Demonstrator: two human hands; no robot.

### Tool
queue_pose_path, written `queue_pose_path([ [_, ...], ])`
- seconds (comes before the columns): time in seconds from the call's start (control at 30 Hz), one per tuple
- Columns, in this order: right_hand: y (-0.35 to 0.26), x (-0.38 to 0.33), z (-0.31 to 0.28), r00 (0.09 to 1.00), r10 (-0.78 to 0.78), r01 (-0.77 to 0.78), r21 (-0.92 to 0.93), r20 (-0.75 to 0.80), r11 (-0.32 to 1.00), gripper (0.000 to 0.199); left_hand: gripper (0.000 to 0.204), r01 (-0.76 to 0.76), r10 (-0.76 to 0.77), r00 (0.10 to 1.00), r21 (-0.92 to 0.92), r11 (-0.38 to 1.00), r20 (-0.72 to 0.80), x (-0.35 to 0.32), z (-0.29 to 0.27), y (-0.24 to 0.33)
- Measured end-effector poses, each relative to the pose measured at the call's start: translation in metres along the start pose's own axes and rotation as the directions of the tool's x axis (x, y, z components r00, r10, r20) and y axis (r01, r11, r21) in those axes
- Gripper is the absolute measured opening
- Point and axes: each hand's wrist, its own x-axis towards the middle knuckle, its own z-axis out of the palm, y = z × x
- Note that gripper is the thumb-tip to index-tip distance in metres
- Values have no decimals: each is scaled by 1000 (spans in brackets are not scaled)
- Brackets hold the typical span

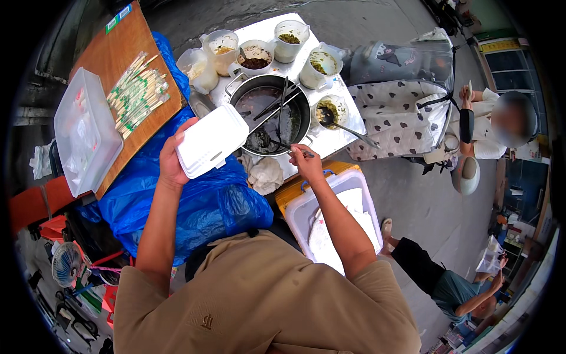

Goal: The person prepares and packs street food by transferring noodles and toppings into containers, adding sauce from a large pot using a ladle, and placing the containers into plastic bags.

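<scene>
My left hand [173, 156] grips a closed-looking white foam takeout box [212, 140] by its left side, tilted beside the pot. My right hand [306, 163] is closed round the thin dark handle of a utensil [283, 144], at the pot's lower right rim. Its far end dips into dark liquid, so its shape cannot be made out. The big metal pot [306, 112] holds this dark broth. Tongs or long utensils [277, 105] lean across it. A crumpled cloth [264, 174] lies below the pot, between my hands.
Several plastic measuring jugs [290, 40] of sauces and chopped toppings ring the pot on a white table [351, 121]. Wrapped chopsticks [138, 94] lie on a wooden board [97, 50], beside a clear bin [82, 135]. A white tub [300, 230] stands lower right. Two people are to the right.
</scene>
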Motion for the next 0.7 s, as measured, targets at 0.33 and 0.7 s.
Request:
queue_pose_path([
  [0.33, -2, -20, -36, 989, 106, -76, 265, -103, 961, 35, 57, -28, 29, 999, -28, 999, 40, 0, 2, -8],
  [0.7, -120, -83, -73, 978, -93, 112, 95, -185, 989, 42, 66, 49, -31, 995, -199, 979, 97, 25, 9, -17],
])
